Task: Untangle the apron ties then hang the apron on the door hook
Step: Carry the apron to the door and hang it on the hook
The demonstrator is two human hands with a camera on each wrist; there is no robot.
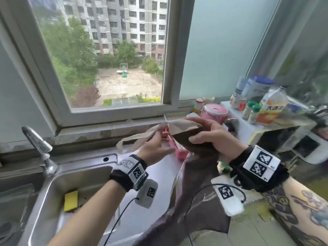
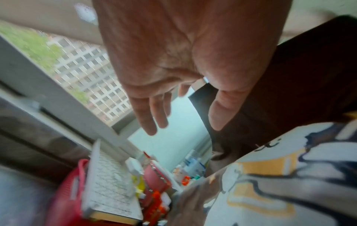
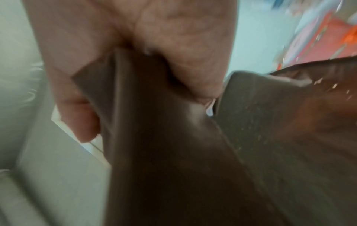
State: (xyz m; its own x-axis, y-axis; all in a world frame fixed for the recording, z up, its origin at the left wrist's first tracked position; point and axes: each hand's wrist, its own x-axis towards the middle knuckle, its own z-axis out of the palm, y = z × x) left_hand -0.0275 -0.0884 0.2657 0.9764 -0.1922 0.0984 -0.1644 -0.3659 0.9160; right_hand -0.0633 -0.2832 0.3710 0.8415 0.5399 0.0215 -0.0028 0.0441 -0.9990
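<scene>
A brown apron (image 1: pixel 195 183) hangs from my right hand (image 1: pixel 195 130), which grips a bunched fold of it above the counter. The right wrist view shows the same dark cloth (image 3: pixel 173 137) clamped between thumb and fingers of that hand (image 3: pixel 144 99). Beige apron ties (image 1: pixel 134 139) run left from the fold as loose loops. They lie across the far side of my left hand (image 1: pixel 159 144). In the left wrist view this hand (image 2: pixel 183 122) has straight, spread fingers and pinches nothing, with the apron (image 2: pixel 289 76) beside it. No door hook is in view.
A steel sink (image 1: pixel 53 192) with a faucet (image 1: pixel 39 144) and a yellow sponge (image 1: pixel 71 200) lies at the lower left. A pink basket (image 1: pixel 177 148) stands just behind the hands. A pink cooker (image 1: pixel 214 112) and a white shelf (image 1: pixel 248 128) of bottles fill the right.
</scene>
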